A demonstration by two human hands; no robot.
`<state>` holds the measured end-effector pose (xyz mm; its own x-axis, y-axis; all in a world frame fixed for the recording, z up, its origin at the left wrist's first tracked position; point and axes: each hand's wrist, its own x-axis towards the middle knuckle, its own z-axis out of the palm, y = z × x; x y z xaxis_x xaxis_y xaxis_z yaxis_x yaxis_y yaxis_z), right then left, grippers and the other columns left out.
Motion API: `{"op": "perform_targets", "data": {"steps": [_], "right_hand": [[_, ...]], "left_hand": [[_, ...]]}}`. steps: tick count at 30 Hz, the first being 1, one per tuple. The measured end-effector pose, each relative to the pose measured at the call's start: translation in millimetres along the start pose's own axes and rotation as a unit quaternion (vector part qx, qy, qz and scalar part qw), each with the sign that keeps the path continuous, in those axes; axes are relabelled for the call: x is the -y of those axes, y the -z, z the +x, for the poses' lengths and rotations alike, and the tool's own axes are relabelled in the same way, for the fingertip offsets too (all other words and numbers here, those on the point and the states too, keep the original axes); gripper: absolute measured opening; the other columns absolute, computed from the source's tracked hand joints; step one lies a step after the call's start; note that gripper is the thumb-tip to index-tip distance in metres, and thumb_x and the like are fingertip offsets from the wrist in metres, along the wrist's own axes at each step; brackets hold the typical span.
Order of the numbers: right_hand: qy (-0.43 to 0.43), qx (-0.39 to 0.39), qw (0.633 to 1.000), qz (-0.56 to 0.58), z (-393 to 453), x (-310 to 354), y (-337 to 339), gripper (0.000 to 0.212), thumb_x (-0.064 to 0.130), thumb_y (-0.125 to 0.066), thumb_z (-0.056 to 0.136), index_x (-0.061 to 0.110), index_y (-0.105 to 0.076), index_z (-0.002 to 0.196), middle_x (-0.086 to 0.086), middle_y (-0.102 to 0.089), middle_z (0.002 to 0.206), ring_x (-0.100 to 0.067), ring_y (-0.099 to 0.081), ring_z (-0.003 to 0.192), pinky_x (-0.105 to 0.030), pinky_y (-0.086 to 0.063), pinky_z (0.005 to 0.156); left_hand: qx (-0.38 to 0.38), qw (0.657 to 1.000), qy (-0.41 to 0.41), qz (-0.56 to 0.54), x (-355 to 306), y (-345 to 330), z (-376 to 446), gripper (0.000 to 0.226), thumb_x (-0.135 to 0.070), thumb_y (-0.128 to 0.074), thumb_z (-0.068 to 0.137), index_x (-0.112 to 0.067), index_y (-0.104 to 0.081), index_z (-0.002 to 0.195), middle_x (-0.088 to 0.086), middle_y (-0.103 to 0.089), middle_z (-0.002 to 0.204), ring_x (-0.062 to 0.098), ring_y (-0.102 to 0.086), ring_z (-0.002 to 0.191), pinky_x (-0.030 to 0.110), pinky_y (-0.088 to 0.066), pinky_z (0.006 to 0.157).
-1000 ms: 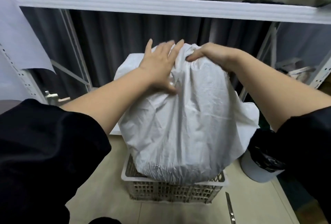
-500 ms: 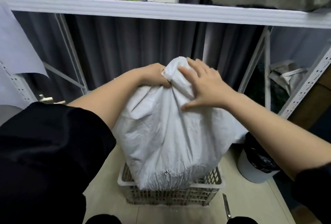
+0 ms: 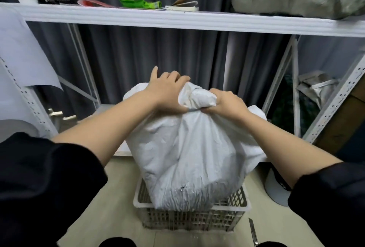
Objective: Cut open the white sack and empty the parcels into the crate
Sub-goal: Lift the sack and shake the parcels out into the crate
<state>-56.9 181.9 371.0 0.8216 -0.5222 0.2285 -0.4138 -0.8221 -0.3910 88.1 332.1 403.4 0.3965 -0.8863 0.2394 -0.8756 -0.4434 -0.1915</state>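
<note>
A full white sack (image 3: 189, 156) stands with its lower end inside a white lattice crate (image 3: 191, 219) on the floor. The sack's upper end is bunched into a knob. My left hand (image 3: 167, 89) grips that bunched end from the left, fingers curled over it. My right hand (image 3: 227, 102) clutches the same bunch from the right. No parcels are visible; the sack hides whatever it holds.
A knife (image 3: 253, 232) lies on the floor right of the crate. A white bin with a black liner (image 3: 276, 187) stands at the right. A white metal shelf (image 3: 177, 19) crosses overhead, with rack uprights on both sides and a grey curtain behind.
Both hands went from resting on the sack's top to gathering it and gripping the bunched end. The sack now stands narrower and taller in the crate.
</note>
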Motion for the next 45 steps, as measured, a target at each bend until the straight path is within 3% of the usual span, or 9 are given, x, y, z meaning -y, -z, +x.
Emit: {"op": "perform_targets", "data": {"steps": [4,11,14,18,21,25,35,41,45], "right_hand": [[-0.001,-0.067,0.998,-0.005,17.9,11.0,21.7,0.037,0.053,-0.063,0.073,0.034,-0.057,0.105,0.006,-0.067,0.097,-0.024,-0.061,0.096,-0.035,-0.044,0.074],[0.013,-0.244,0.968,-0.064,32.2,28.9,55.0,0.038,0.046,-0.057,0.08,0.03,-0.055,0.115,-0.008,-0.068,0.099,-0.036,-0.06,0.094,-0.038,-0.042,0.07],[0.04,-0.175,0.974,-0.135,29.6,22.5,55.8,0.029,0.041,-0.057,0.083,0.026,-0.055,0.107,-0.008,-0.067,0.094,-0.036,-0.06,0.089,-0.037,-0.04,0.067],[0.008,-0.236,0.967,-0.092,32.2,18.8,61.7,0.033,0.042,-0.053,0.084,0.032,-0.054,0.116,-0.007,-0.067,0.102,-0.037,-0.06,0.094,-0.039,-0.045,0.074],[0.014,-0.189,0.977,-0.1,32.0,20.1,61.3,0.035,0.046,-0.054,0.083,0.029,-0.054,0.113,-0.008,-0.067,0.103,-0.037,-0.06,0.096,-0.04,-0.047,0.076],[-0.001,-0.265,0.962,-0.072,37.1,23.1,65.9,0.034,0.041,-0.054,0.082,0.029,-0.053,0.114,-0.008,-0.066,0.105,-0.037,-0.06,0.096,-0.038,-0.039,0.069],[-0.07,-0.082,0.992,-0.07,41.1,12.2,41.7,0.03,0.048,-0.058,0.079,0.022,-0.057,0.095,0.0,-0.058,0.09,-0.028,-0.056,0.085,-0.033,-0.039,0.069],[-0.103,0.049,0.981,0.156,42.4,-0.6,60.1,0.037,0.045,-0.076,0.067,0.017,-0.072,0.092,0.001,-0.072,0.085,-0.021,-0.069,0.084,-0.031,-0.053,0.072],[-0.157,0.227,0.929,0.247,32.8,-7.9,66.2,0.047,0.055,-0.073,0.069,0.026,-0.073,0.106,-0.005,-0.074,0.104,-0.024,-0.071,0.096,-0.038,-0.05,0.094]], "left_hand": [[0.005,0.995,0.074,0.064,8.7,-1.5,-4.2,0.123,-0.065,-0.07,0.061,-0.027,0.005,0.15,0.015,-0.037,0.14,0.038,-0.045,0.123,0.055,-0.024,0.107],[-0.196,0.969,0.153,-0.003,12.0,40.5,30.9,0.035,-0.034,-0.053,0.088,-0.011,-0.052,0.116,0.014,-0.059,0.117,0.036,-0.057,0.106,0.043,-0.034,0.09],[-0.136,0.982,0.122,0.034,8.3,27.2,26.8,0.03,-0.035,-0.042,0.096,-0.016,-0.058,0.112,0.012,-0.06,0.116,0.034,-0.058,0.104,0.042,-0.029,0.095],[-0.277,0.949,0.146,0.033,3.0,23.9,36.5,0.02,-0.022,-0.046,0.093,-0.015,-0.062,0.102,0.011,-0.061,0.103,0.033,-0.056,0.093,0.039,-0.024,0.075],[-0.219,0.965,0.137,0.049,4.7,28.1,43.0,0.017,-0.016,-0.047,0.092,-0.018,-0.063,0.098,0.009,-0.062,0.101,0.031,-0.057,0.092,0.041,-0.03,0.081],[-0.313,0.929,0.181,0.083,6.8,34.3,42.5,0.013,-0.017,-0.06,0.072,-0.025,-0.067,0.08,0.001,-0.063,0.078,0.026,-0.059,0.068,0.033,-0.031,0.066],[-0.16,0.98,0.117,-0.035,-1.0,9.8,36.5,0.049,-0.036,-0.048,0.091,-0.025,-0.043,0.138,0.011,-0.039,0.142,0.031,-0.038,0.129,0.053,-0.012,0.113],[-0.015,1.0,-0.013,0.001,7.3,-5.5,11.5,0.114,-0.072,-0.061,0.065,-0.033,0.002,0.152,0.007,0.01,0.161,0.032,0.015,0.147,0.061,0.011,0.113],[-0.013,0.997,-0.004,0.074,10.0,-17.4,3.3,0.138,-0.077,-0.066,0.054,-0.029,0.022,0.148,0.012,0.017,0.159,0.037,0.018,0.145,0.064,0.009,0.113]]}}
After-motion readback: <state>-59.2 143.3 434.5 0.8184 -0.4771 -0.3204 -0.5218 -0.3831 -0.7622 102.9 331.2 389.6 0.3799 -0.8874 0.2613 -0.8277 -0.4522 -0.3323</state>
